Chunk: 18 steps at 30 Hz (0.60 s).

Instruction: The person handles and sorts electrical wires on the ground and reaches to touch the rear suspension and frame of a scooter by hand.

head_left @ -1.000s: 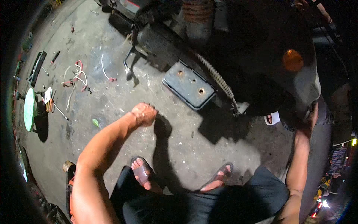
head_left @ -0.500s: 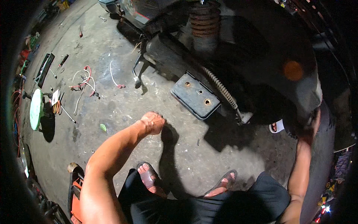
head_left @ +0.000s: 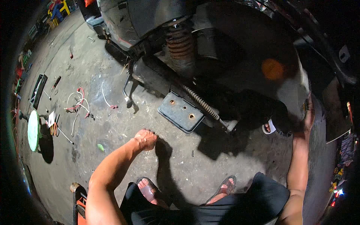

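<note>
My left hand [head_left: 146, 140] hangs over the concrete floor, fingers curled in; whatever may be inside is hidden. A black box-like part with round holes [head_left: 181, 111] lies just beyond it, under the vehicle [head_left: 140, 28]. At the right, my right hand [head_left: 309, 117] holds the edge of a dark curved body panel [head_left: 300, 90], its fingers reaching up along that edge and partly in shadow. Between the hands, a ribbed grey hose [head_left: 200, 102] slants down beside the box. Farther back stands a rusty coil spring [head_left: 180, 44].
Cut red and white wires [head_left: 79, 103], a screwdriver [head_left: 57, 81] and a black tray [head_left: 38, 91] lie on the left floor. A round pale-green stool [head_left: 33, 130] stands nearby. An orange and black tool [head_left: 80, 204] is at my left arm. Another person's sandalled foot [head_left: 268, 127] shows beyond the panel.
My view has shifted, so the vehicle and floor items sit lower and farther left in the picture. Both hands keep nearly the same pose, the right still at the panel edge.
</note>
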Each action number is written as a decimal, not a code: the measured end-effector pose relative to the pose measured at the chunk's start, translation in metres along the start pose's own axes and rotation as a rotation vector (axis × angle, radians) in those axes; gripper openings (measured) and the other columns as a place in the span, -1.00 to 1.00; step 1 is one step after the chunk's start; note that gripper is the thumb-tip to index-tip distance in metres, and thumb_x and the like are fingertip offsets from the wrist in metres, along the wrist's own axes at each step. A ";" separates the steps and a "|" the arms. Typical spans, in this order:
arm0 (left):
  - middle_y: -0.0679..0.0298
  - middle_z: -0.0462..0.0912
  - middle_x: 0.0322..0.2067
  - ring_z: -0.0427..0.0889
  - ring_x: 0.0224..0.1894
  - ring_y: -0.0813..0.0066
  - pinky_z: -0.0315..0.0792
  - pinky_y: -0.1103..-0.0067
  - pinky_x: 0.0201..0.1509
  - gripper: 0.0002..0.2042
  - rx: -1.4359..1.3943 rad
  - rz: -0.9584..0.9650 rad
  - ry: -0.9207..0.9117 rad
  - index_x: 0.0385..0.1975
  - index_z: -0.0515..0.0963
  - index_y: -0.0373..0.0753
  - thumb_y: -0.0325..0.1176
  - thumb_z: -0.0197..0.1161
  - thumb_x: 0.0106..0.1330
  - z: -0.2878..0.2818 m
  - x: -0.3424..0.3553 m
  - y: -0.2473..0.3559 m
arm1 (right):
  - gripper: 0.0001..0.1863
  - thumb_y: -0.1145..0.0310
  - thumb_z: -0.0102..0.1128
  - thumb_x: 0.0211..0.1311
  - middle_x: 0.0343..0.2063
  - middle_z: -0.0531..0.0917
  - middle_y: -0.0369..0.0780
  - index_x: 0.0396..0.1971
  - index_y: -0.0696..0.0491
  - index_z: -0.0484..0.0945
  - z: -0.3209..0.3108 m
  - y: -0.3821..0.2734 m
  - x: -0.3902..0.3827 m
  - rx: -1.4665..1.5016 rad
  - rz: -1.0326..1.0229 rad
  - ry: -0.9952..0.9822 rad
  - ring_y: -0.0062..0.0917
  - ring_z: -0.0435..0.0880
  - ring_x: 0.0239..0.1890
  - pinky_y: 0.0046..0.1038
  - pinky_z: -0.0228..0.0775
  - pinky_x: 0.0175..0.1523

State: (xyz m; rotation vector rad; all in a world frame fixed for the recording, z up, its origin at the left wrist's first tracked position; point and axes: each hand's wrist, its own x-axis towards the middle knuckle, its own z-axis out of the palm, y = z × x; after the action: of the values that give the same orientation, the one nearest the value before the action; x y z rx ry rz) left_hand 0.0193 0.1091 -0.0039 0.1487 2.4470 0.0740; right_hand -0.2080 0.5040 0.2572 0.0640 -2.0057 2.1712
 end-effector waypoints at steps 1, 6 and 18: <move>0.07 0.61 -0.37 0.61 -0.27 0.11 0.47 0.31 -0.22 -0.76 -0.011 -0.009 -0.005 -0.27 0.51 -0.18 -0.35 -0.04 0.11 -0.001 -0.002 0.001 | -0.45 0.03 0.06 0.14 -0.05 0.47 -0.21 0.02 0.10 0.38 0.003 -0.001 0.000 0.029 0.006 -0.025 -0.42 0.45 -0.03 -0.40 0.28 0.04; 0.07 0.61 -0.40 0.60 -0.29 0.11 0.48 0.30 -0.24 -0.77 0.010 0.025 0.095 -0.30 0.51 -0.20 -0.35 -0.02 0.08 0.008 0.004 -0.005 | -0.47 0.03 0.04 0.15 -0.06 0.48 -0.20 0.01 0.10 0.39 0.009 -0.002 -0.007 0.011 0.042 0.101 -0.40 0.45 -0.04 -0.36 0.30 0.03; 0.11 0.62 -0.34 0.61 -0.22 0.20 0.47 0.40 -0.15 -0.81 -0.054 -0.062 0.070 -0.41 0.58 -0.24 -0.39 0.04 0.04 0.000 0.000 -0.002 | -0.50 0.06 -0.02 0.17 -0.01 0.43 -0.18 0.01 0.08 0.37 -0.005 0.009 0.004 0.140 0.151 0.040 -0.33 0.40 0.02 -0.29 0.31 0.05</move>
State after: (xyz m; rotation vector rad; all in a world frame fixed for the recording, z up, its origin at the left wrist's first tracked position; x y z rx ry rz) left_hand 0.0186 0.1074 -0.0041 0.0469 2.5146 0.1200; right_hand -0.2129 0.5092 0.2487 -0.1141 -1.8905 2.3829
